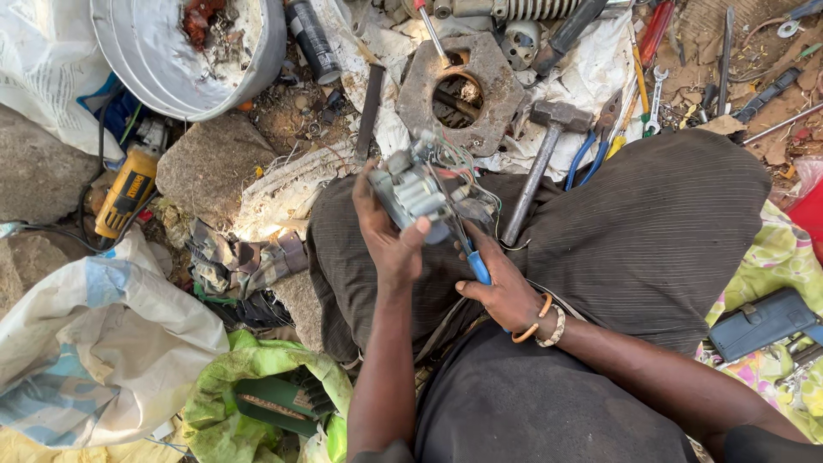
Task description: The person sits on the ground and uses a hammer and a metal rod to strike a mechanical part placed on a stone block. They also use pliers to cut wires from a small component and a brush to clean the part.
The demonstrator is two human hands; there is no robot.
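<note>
You sit on bare dirt strewn with tools and scrap. Over your lap, your left hand (386,236) grips a small grey wired part (418,190); it looks light, rigid in the body, with thin, fragile wires, so hold the casing. Your right hand (506,291) clenches a blue-handled tool (477,264) touching it. A hammer (542,154) lies just beside; pliers (591,154) and a metal basin (184,51) lie farther off.

One hammer (540,163), one metal basin (171,60), one yellow power tool (127,193), one blue-handled pliers (591,154), two wrist bangles (549,321)
</note>
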